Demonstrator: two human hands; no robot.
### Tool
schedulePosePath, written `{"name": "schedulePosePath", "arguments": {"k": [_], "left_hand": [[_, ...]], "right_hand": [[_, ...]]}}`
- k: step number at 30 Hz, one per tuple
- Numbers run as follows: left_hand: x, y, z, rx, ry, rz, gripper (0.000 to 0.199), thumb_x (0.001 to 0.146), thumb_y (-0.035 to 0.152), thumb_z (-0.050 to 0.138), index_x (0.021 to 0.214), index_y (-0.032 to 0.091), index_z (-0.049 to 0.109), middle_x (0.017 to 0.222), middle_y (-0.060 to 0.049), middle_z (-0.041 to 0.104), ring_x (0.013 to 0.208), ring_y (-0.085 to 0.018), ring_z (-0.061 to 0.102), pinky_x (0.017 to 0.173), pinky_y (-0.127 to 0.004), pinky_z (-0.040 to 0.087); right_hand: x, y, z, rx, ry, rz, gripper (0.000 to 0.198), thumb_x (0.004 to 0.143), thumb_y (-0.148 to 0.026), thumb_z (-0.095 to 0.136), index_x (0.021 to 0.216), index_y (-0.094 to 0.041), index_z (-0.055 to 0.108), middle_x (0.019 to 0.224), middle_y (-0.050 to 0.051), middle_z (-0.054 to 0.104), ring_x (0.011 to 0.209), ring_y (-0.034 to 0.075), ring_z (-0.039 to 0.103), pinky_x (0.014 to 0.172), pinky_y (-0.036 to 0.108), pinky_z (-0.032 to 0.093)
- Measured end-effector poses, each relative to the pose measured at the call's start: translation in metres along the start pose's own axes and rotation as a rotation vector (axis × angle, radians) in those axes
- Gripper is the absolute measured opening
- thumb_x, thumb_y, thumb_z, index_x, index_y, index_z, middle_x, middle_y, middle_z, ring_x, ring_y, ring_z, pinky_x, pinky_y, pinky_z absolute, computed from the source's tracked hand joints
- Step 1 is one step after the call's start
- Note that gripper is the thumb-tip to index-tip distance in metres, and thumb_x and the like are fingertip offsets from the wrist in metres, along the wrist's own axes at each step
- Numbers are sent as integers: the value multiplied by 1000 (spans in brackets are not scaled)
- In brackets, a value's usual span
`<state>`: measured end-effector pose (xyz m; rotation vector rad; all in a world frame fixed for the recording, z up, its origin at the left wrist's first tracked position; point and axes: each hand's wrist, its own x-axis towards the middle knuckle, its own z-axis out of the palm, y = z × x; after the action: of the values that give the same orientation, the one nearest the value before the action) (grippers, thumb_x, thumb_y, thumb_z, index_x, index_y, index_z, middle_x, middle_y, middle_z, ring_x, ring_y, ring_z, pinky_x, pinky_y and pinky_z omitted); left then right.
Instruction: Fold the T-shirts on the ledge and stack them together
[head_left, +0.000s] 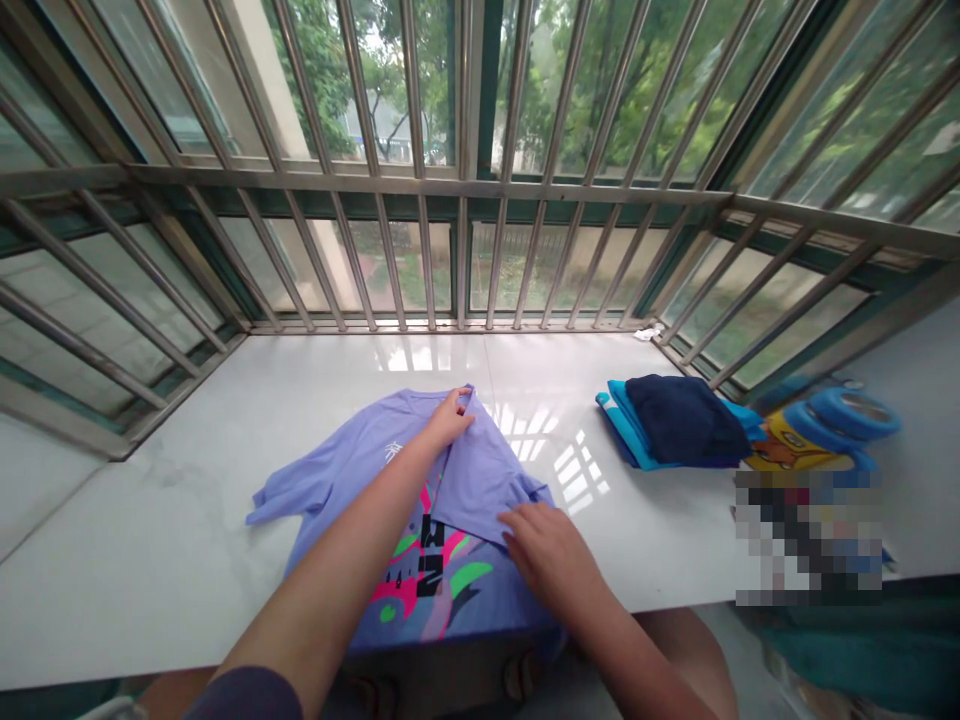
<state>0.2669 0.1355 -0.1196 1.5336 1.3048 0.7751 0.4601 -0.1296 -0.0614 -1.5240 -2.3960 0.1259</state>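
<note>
A lavender T-shirt [352,445] with a pink, green and black print lies spread on the white ledge, and its lower hem reaches over the front edge. Its right side is folded inward over part of the print, while the left sleeve sticks out to the left. My left hand [448,418] pinches the shirt at the shoulder beside the collar, and my left forearm covers part of the front. Lower down, my right hand [546,548] has its fingers closed on the folded sleeve; the fingertips are partly hidden in the cloth.
A stack of folded dark navy and bright blue clothes [686,420] lies to the right. Behind it stands a blue and yellow container [814,435], next to a blurred-out patch. Metal window bars [461,260] enclose the white ledge [187,560] at the back and sides.
</note>
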Motion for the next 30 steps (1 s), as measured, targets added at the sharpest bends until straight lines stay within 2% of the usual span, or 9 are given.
{"name": "schedulePosePath", "arguments": {"k": [3,5,10,14,17,19,22,26,30], "left_hand": [[6,1,-2,43,-6,69,62,83,15,76,143,21,64,84,2,74,69,-15,68,72,-28,58],[7,2,-4,83,15,123,51,82,13,74,132,20,71,91,-1,76,76,-17,71,79,-31,60],[-2,6,-5,176,120,274,36,90,15,69,126,20,71,115,-10,76,107,-26,73,99,-42,60],[-26,18,4,255,220,409,30,101,23,60,130,19,67,139,-18,65,137,-33,58,116,-54,50],[-64,30,20,336,58,542,17,98,36,72,108,22,73,117,-12,73,119,-31,66,112,-50,51],[-97,35,32,461,-160,664,35,90,52,83,108,23,75,111,-9,74,110,-30,68,103,-46,55],[-143,34,49,682,-362,778,57,81,65,88,118,23,75,126,-12,73,119,-34,66,101,-47,53],[-171,26,61,592,-375,744,13,101,35,72,100,24,77,112,-9,77,111,-28,69,100,-43,50],[-172,21,61,160,-165,458,17,103,38,65,102,25,76,102,-6,78,98,-24,70,92,-37,53]], "right_hand": [[3,41,1,86,58,318,41,102,-27,66,142,-19,64,133,15,71,120,32,66,104,44,50],[10,59,3,182,20,426,50,96,-29,74,143,-17,63,139,16,69,126,31,65,108,41,49],[27,80,-1,255,-109,687,14,100,-27,67,110,-23,75,97,4,78,92,22,72,77,30,46],[25,88,-5,166,-38,836,15,104,-29,61,96,-22,72,86,3,74,82,21,68,67,29,36],[18,89,1,130,19,817,15,105,-30,59,98,-22,70,92,5,74,84,20,69,69,29,39],[14,89,9,143,69,742,16,104,-29,58,111,-20,70,103,7,73,92,21,70,76,30,45],[14,91,19,179,134,602,31,102,-28,57,129,-19,66,116,10,70,105,23,70,92,33,51],[18,99,22,209,134,521,32,100,-24,52,126,-19,70,118,12,70,110,25,69,102,38,53],[18,102,11,222,125,495,35,100,-18,48,127,-17,70,122,13,70,113,24,69,102,37,54]]}}
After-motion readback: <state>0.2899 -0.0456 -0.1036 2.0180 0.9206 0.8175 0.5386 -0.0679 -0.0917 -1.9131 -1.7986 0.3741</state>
